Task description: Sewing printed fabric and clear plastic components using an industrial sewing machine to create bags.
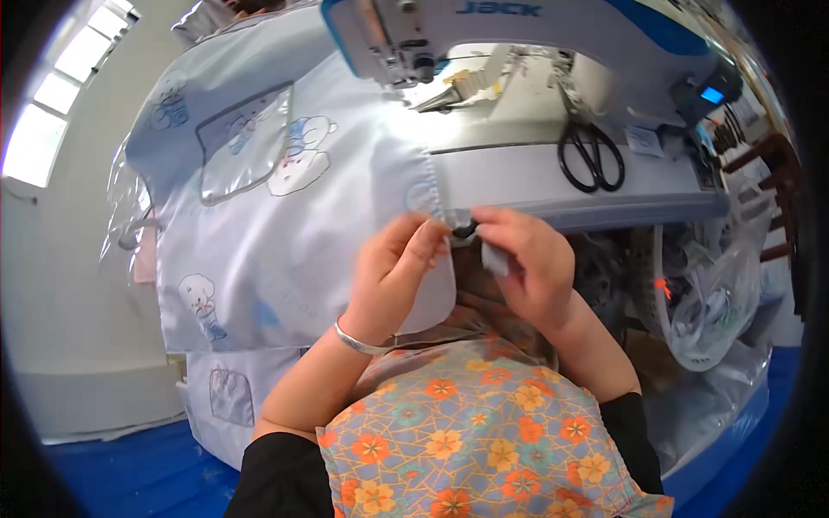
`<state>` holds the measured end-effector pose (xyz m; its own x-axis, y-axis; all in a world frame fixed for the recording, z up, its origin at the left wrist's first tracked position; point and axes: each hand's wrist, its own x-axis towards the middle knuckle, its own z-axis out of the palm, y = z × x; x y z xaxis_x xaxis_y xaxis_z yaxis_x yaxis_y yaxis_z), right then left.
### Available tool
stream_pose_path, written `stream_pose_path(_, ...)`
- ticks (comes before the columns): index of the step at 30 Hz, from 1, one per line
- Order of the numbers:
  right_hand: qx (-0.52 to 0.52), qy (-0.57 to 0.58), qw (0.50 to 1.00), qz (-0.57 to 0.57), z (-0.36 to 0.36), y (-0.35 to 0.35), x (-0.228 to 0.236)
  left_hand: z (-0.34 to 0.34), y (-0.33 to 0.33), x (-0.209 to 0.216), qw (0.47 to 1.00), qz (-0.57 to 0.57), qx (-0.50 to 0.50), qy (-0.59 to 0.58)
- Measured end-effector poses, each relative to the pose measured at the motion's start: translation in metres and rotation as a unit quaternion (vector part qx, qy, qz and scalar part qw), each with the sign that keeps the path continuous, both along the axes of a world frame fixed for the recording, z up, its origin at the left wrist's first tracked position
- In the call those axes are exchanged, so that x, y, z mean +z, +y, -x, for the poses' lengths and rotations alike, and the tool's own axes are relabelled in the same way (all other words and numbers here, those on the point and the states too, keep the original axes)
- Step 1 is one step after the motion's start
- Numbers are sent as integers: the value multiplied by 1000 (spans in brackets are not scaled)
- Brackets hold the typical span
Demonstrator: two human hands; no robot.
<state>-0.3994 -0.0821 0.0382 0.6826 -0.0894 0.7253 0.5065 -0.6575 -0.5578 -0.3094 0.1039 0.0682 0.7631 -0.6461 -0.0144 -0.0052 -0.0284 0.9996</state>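
A pale blue fabric piece [345,224] printed with cartoon dogs spreads over the left of the sewing table, a clear-windowed pocket [246,142] on it. My left hand [401,268] is closed in a pinch at the fabric's right edge. Close beside it, my right hand [531,263] is closed too, its thumb and fingers curled in. Between the two sets of fingertips shows a small black piece [466,230], too small to name; the right fingers meet it. Something pale and blurred [495,259] sits under the right fingers.
A white and blue sewing machine [553,30] stands beyond my hands. Black-handled scissors [591,160] lie on the table at right. Below them hangs a white basket with clear plastic [712,319]. More pale fabric [220,397] hangs at lower left.
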Motion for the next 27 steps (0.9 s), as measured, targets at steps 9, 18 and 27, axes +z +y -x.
stream_pose_path(9,-2,-5,995,98,-12,24,-8,-8,9,-20,952,135,19,275)
stream_pose_path(18,55,25,998,24,-17,31,-10,-16,11,-26,959,79,41,267)
stream_pose_path(27,37,167,925,-339,-31,22,-5,-17,13,-24,986,10,57,156)
